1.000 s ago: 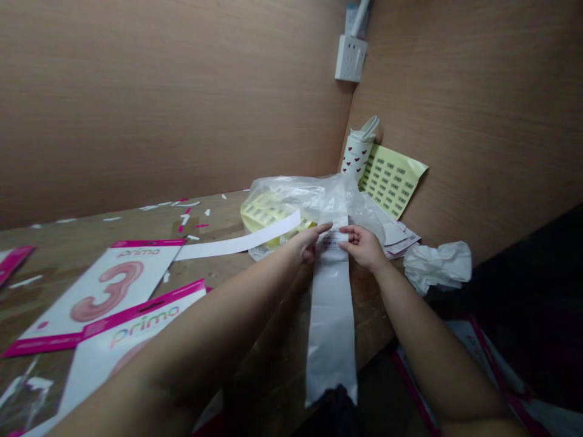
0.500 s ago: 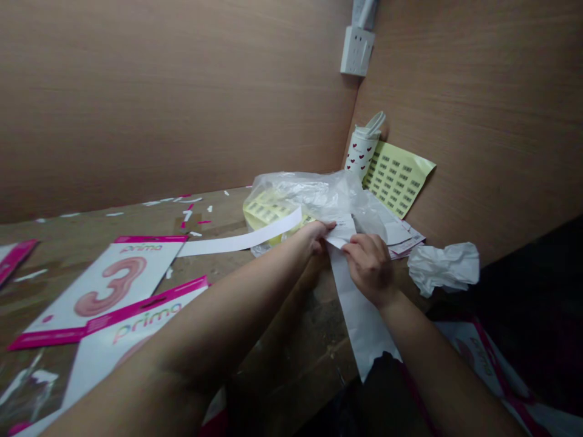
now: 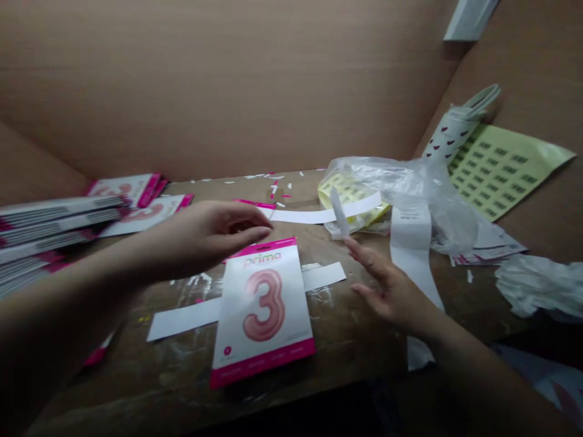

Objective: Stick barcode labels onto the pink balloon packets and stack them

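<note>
My right hand has a small white label standing up from its index fingertip, with the thumb held apart. Whether the label sticks there or is pinched between fingers, I cannot tell. Over the top edge of a white and pink packet marked "prima" with a pink 3, my left hand hovers open, nothing visible in it. The packet lies face up across a white paper strip, whose ends stick out on both sides. A roll-like band of white labels hangs near my right wrist.
Stacked packets stand at the left. Another paper strip reaches a clear plastic bag holding yellow sheets. A yellow barcode sheet and a heart-patterned cup lean by the right wall; crumpled tissue lies nearer.
My hands have moved apart and away from the label band, the right one now carrying a label. My view has turned left, and a packet now lies in front of me.
</note>
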### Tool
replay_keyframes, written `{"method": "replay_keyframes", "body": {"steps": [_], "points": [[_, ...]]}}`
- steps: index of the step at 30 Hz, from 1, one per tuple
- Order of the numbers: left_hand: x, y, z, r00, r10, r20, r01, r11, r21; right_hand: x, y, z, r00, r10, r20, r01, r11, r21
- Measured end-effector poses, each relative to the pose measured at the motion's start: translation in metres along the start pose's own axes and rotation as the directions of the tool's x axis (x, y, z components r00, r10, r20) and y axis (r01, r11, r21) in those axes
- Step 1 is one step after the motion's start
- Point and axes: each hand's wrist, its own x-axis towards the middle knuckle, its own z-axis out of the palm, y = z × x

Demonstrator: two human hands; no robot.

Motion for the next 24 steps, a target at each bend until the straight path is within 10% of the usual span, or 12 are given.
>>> {"method": "replay_keyframes", "body": {"steps": [3,9,14,18,24], "points": [[-0.036,-0.081,-0.024,0.975,0.144,-0.169,-0.062,0.907,0.416,0.034,0.016,0.024,0.986,-0.033,0.161,0.06,0.984,-0.165],[-0.081,-0.185,0.017,0.984,-0.173,-0.041,0.178,0.939,0.295,0.056,0.032,0.041,0.933,0.186,0.309,-0.096,0.954,-0.283],[-0.089,-0.196,0.024,0.974,-0.203,-0.1,0.219,0.957,0.191,0.052,0.026,0.042,0.879,0.385,0.28,-0.339,0.919,-0.199],[-0.096,-0.193,0.027,0.953,-0.288,-0.094,0.265,0.943,-0.201,0.043,0.028,0.041,0.871,0.457,0.179,-0.452,0.889,-0.069],[-0.101,-0.158,0.038,0.922,-0.31,-0.231,0.226,0.916,-0.33,0.039,-0.006,0.037,0.882,0.471,-0.03,-0.47,0.87,-0.148]]}}
